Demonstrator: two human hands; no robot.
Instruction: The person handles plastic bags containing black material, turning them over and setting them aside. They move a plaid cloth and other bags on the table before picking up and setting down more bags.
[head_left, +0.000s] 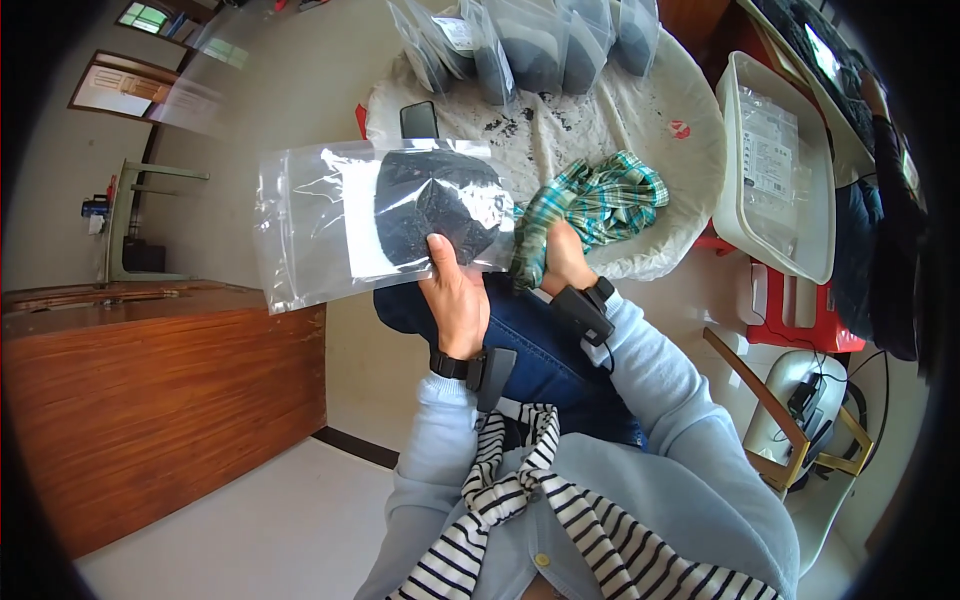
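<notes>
In my left hand [460, 312] is a transparent plastic bag [305, 225], gripped at its lower edge with the thumb on top. Inside the bag lies a dark mass [425, 195] in front of a white sheet [364, 232]. My right hand [568, 258] is closed round a green plaid cloth [615, 205], bunched up beside the bag's right end. Part of the cloth touches or overlaps that end; exactly how they meet is hard to make out. The right fingers are mostly hidden under the cloth.
Several similar filled bags [530, 50] stand at the far side of a round, cloth-covered table [690, 90] strewn with dark crumbs. A phone [419, 120] lies at its left. To the right sits a white bin [730, 120] of flat bags. A wooden cabinet [170, 400] stands left.
</notes>
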